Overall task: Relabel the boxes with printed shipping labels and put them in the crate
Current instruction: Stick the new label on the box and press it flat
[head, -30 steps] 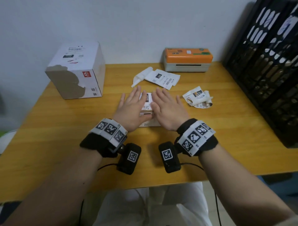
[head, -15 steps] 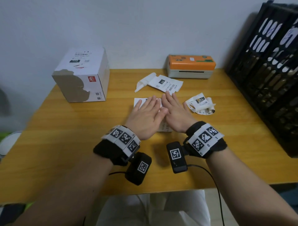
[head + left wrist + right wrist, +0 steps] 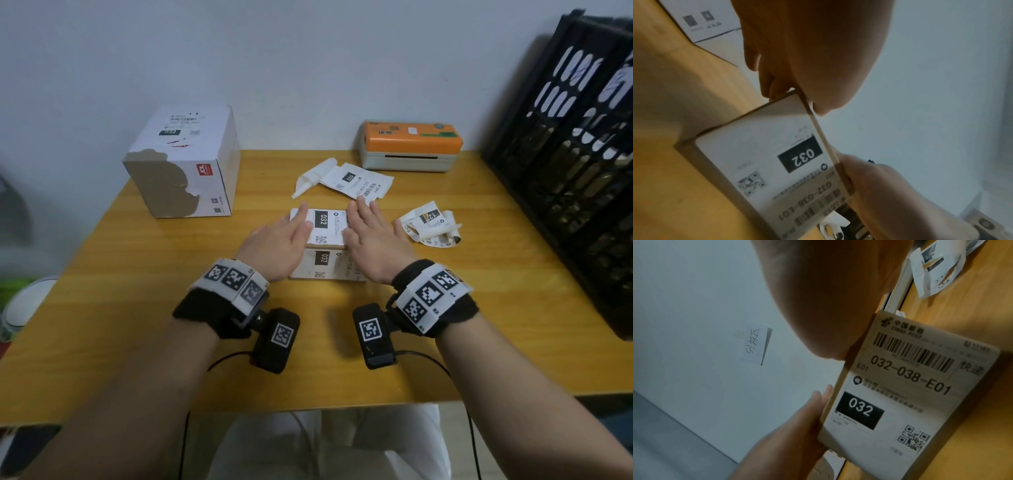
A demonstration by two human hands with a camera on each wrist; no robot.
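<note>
A honey-coloured wooden table [image 3: 479, 342] stands with its far edge pushed against a plain pale grey-white wall [image 3: 308, 61], lit softly and evenly, and a small handwritten paper note [image 3: 756, 344] is stuck to that wall, with a strip of grey floor [image 3: 663, 434] showing below it.

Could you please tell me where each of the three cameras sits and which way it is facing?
Head: worn on the head, looking forward and down at the table; both forearms, left hand and right hand flat on the small box.
Left wrist: under the left wrist, looking along the palm at the box's near side.
Right wrist: under the right wrist, looking along the palm.
All three share the 032 label.
</note>
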